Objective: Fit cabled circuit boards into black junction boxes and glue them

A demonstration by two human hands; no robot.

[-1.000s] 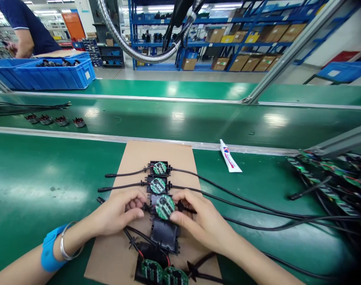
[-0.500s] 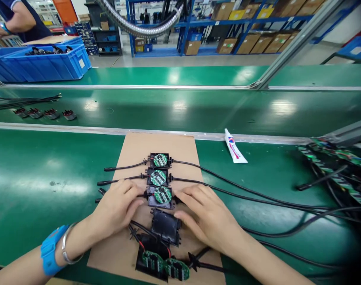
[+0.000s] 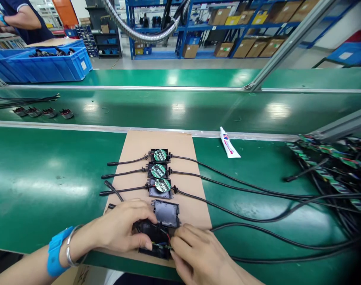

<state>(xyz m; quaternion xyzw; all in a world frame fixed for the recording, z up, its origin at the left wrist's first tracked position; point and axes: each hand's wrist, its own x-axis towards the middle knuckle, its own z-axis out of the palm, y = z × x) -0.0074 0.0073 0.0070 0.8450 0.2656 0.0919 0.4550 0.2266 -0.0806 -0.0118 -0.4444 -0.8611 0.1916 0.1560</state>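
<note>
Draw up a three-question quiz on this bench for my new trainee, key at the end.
1. How many round green boards lie in the row on the cardboard, beyond the left hand and right hand?
2. True or false: the white tube lies to the right of the cardboard.
3. Both hands are at: a) the white tube; b) the black housing nearest the camera; c) a blue crate.

Key: 1. three; 2. true; 3. b.

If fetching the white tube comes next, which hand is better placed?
Probably the right hand: the white tube lies right of the cardboard, so the left hand would have to reach across. Both hands are at the nearest black case, though.
</note>
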